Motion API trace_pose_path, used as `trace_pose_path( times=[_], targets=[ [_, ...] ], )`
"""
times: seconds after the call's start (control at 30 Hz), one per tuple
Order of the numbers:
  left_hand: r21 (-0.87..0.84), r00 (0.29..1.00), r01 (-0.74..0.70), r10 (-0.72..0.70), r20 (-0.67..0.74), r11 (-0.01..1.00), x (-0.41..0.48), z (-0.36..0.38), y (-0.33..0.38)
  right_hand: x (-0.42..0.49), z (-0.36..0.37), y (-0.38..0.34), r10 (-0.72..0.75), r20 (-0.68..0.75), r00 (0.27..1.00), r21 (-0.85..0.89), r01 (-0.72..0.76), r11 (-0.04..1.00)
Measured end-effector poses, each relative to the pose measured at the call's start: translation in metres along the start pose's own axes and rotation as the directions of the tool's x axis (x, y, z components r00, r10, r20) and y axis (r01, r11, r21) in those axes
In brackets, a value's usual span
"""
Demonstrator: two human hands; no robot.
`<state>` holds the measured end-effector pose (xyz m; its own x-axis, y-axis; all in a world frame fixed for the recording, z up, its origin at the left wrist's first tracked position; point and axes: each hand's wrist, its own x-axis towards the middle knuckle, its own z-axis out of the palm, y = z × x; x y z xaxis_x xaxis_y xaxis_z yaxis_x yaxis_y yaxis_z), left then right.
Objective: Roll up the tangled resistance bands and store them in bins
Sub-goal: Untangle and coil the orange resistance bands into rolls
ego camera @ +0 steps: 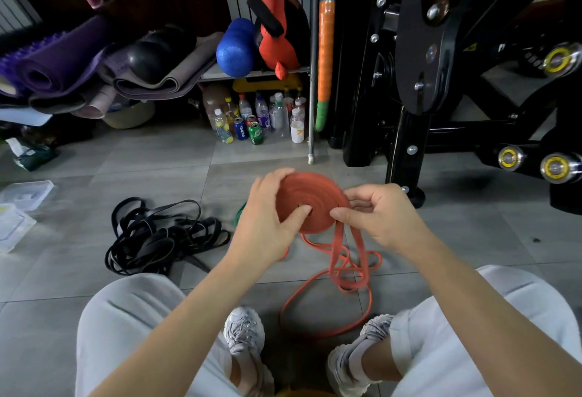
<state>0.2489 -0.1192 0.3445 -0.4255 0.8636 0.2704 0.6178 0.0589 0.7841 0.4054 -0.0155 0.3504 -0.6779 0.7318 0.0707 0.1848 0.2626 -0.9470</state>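
Observation:
A flat coil of orange resistance band point(315, 195) is held up in front of me. My left hand point(271, 214) grips the coil, thumb on its face near the centre and fingers over its top edge. My right hand point(378, 211) pinches the band at the coil's right edge. The loose orange tail point(346, 274) hangs down and loops on the floor between my feet. A tangled pile of black bands point(157, 236) lies on the tiles to the left. A bit of green band point(238, 214) shows behind my left hand.
Clear plastic bins point(22, 207) lie at the far left on the floor. Bottles and cans point(255, 119) stand under a shelf holding rolled mats point(63, 66). A black gym machine point(441, 81) fills the right. My knees and shoes point(245, 333) are at the bottom.

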Motion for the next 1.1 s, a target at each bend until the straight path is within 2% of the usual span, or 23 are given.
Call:
trace_pose_path(
  times=[0.03, 0.1, 0.13, 0.17, 0.3, 0.5, 0.6, 0.67, 0.77, 0.8, 0.87, 0.9, 0.97, 1.0, 1.03, 1.1],
  targets=[
    [0.172, 0.993, -0.110, 0.100, 0.067, 0.979, 0.001, -0.002, -0.001, 0.000, -0.002, 0.000, -0.006, 0.028, 1.000, -0.057, 0.007, 0.998],
    [0.448, 0.913, -0.407, 0.344, 0.219, 0.796, 0.006, -0.003, -0.003, 0.000, -0.002, -0.002, 0.004, 0.086, 0.996, -0.162, 0.010, 0.987],
    [0.501, 0.873, -0.488, 0.402, 0.276, 0.714, 0.007, -0.002, -0.004, 0.001, -0.001, -0.003, 0.013, 0.101, 0.995, -0.198, 0.008, 0.980],
    [0.504, 0.856, -0.516, 0.409, 0.315, 0.692, 0.008, -0.001, -0.004, 0.001, 0.000, -0.003, 0.014, 0.105, 0.994, -0.217, 0.009, 0.976],
    [0.298, 0.911, -0.370, 0.281, 0.302, 0.880, 0.004, -0.003, -0.005, -0.003, 0.002, -0.002, 0.007, 0.045, 0.999, -0.084, -0.003, 0.996],
    [0.078, 0.968, -0.249, 0.245, 0.056, 0.965, -0.002, -0.009, -0.001, -0.011, 0.001, 0.004, 0.006, 0.024, 1.000, 0.084, -0.009, 0.996],
    [-0.065, 0.987, -0.153, 0.150, -0.049, 0.986, -0.004, -0.007, 0.005, -0.011, 0.004, 0.003, -0.006, 0.008, 1.000, 0.146, 0.004, 0.989],
    [-0.164, 0.995, -0.059, 0.045, -0.090, 0.985, -0.005, -0.002, 0.006, -0.010, 0.005, 0.002, -0.028, -0.015, 0.999, 0.128, 0.030, 0.991],
    [-0.249, 0.996, 0.019, -0.040, -0.078, 0.968, -0.009, 0.005, 0.000, -0.007, 0.003, 0.000, -0.045, -0.034, 0.998, -0.035, 0.044, 0.998],
    [-0.190, 0.998, 0.030, -0.040, -0.049, 0.981, -0.010, 0.004, -0.004, -0.007, 0.001, -0.001, -0.053, -0.014, 0.998, -0.126, 0.051, 0.991],
    [0.091, 0.997, -0.042, 0.037, 0.064, 0.995, -0.011, 0.001, -0.007, -0.006, 0.000, -0.001, -0.048, 0.046, 0.998, -0.317, 0.060, 0.947],
    [0.241, 0.984, -0.146, 0.115, 0.138, 0.959, -0.010, 0.000, -0.007, -0.005, 0.002, -0.002, -0.041, 0.078, 0.996, -0.402, 0.069, 0.913],
    [0.456, 0.920, -0.377, 0.271, 0.283, 0.806, -0.008, 0.000, -0.004, -0.002, 0.006, -0.004, -0.039, 0.125, 0.991, -0.505, 0.097, 0.858],
    [0.513, 0.897, -0.433, 0.297, 0.327, 0.742, -0.007, 0.001, 0.000, -0.001, 0.008, -0.004, -0.050, 0.125, 0.991, -0.514, 0.108, 0.851],
    [0.528, 0.892, -0.439, 0.283, 0.352, 0.727, -0.006, 0.001, 0.001, 0.000, 0.010, -0.003, -0.057, 0.109, 0.992, -0.492, 0.103, 0.865],
    [0.455, 0.904, -0.384, 0.227, 0.362, 0.803, -0.001, -0.003, 0.000, 0.000, 0.011, 0.000, -0.033, 0.049, 0.998, -0.328, 0.047, 0.943]
  ],
)
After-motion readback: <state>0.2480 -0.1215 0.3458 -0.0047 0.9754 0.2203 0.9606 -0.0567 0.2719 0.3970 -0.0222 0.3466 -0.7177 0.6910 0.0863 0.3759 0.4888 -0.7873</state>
